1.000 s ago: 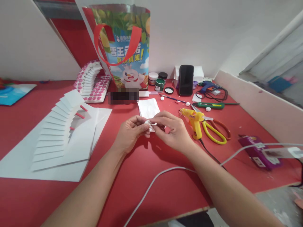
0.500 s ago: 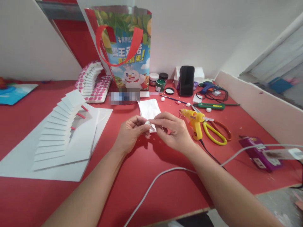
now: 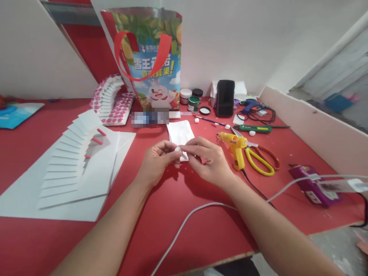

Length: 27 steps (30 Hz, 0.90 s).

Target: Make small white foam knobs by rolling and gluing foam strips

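Just above the red table, my left hand (image 3: 156,160) pinches a small rounded white piece (image 3: 178,149) between thumb and forefinger. From the other side my right hand (image 3: 209,159) meets it, its fingers bent and their tips closed at the same piece; its thumb tip is partly hidden. Under and behind the fingertips lies a white paper sheet (image 3: 180,132). Similar small white pieces rest beyond it, one (image 3: 196,120) by a thin paintbrush (image 3: 211,120) and another (image 3: 252,133) near a green-handled tool (image 3: 254,128).
Right of my hands lie a yellow glue gun (image 3: 235,143), scissors (image 3: 260,163) and a purple box (image 3: 312,184). A white cable (image 3: 198,209) crosses the front. Left is a stepped white board structure (image 3: 66,161). Behind stand a bag (image 3: 156,57), paint jars (image 3: 193,102) and a phone (image 3: 225,97).
Both hands keep hold of the small white piece in nearly the same place, with only slight finger movement. The whole view has shifted a little.
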Each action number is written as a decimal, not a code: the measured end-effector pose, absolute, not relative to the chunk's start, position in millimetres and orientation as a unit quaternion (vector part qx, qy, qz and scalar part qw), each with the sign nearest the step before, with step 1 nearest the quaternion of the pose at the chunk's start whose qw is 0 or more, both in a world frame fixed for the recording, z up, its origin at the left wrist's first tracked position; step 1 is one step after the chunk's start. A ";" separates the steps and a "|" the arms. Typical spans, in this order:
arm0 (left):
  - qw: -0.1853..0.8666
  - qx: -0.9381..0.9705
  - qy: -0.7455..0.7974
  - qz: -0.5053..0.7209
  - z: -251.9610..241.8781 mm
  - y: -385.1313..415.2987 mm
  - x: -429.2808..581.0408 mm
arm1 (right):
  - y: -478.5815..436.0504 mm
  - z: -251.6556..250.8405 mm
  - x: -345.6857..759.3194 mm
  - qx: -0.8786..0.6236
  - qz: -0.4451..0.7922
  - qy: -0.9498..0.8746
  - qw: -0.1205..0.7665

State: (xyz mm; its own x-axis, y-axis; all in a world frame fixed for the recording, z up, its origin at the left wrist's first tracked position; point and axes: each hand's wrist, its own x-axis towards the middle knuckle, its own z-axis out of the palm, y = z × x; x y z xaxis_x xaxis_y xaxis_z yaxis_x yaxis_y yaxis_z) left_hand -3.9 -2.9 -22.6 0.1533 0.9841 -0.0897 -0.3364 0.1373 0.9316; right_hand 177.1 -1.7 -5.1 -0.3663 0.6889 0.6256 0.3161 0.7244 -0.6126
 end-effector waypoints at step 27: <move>0.605 0.419 0.440 0.514 -19.9 -3.1 -3.6 | 0.6 0.5 185.3 -0.295 0.004 -0.895 0.336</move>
